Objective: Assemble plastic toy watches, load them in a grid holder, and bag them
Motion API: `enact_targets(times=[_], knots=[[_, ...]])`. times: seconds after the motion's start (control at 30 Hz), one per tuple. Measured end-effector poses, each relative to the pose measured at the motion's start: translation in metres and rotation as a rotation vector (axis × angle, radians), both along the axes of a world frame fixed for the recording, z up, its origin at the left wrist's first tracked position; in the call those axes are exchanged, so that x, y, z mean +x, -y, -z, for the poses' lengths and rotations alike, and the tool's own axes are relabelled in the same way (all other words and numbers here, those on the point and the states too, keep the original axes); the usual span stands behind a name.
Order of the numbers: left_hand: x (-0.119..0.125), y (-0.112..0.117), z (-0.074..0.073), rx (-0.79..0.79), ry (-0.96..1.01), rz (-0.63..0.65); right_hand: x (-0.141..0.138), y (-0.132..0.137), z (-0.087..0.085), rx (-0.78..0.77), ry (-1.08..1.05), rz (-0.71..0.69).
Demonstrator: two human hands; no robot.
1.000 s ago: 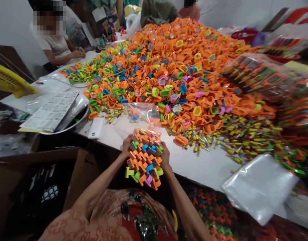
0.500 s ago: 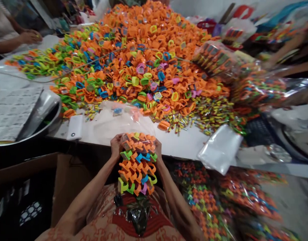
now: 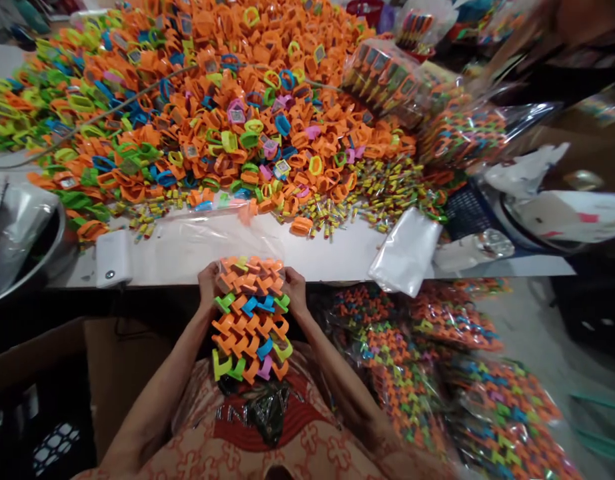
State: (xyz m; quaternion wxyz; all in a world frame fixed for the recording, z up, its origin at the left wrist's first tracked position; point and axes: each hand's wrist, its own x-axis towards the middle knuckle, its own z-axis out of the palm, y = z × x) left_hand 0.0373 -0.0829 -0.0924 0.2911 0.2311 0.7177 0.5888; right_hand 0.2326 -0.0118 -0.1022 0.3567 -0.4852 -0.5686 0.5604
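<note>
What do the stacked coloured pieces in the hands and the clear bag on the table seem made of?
The stacked pieces, pressed between left hand and right hand: likely moulded plastic, smooth, slightly glossy; flat saturated colours, crisp edges. The clear bag: probably thin plastic film; see-through, shiny, wrinkled.

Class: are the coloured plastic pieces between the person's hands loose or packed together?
Packed together: the pieces form one tight block of zigzag rows, pressed at its sides by the left hand and right hand.
</note>
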Motion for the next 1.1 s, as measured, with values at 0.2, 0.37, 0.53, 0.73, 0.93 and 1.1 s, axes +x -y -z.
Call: enact_targets(times=[0.2,0.37,0.53,0.73,0.93,1.1], knots=[[-0.004,0.059,0.0,-0.25,-0.144,0.286,0.034,0.031,0.007,0.103,0.101,-0.202],[-0.004,0.079,0.002,-0.23,-0.404,0.279,0.042,0.049,0.011,0.139,0.154,-0.202],[-0.013,0.066,-0.006,0.11,-0.747,0.14,0.041,0.042,0.006,0.391,0.235,-0.03],[-0.019,0.067,-0.01,0.268,-0.996,0.163,0.044,0.038,-0.005,0.587,0.273,0.026],[-0.014,0.071,-0.017,0.196,-1.086,0.135,0.053,0.048,-0.022,0.738,0.404,-0.103],[-0.012,0.073,-0.025,0.247,-1.189,0.187,0.062,0.051,-0.034,0.868,0.5,-0.19]])
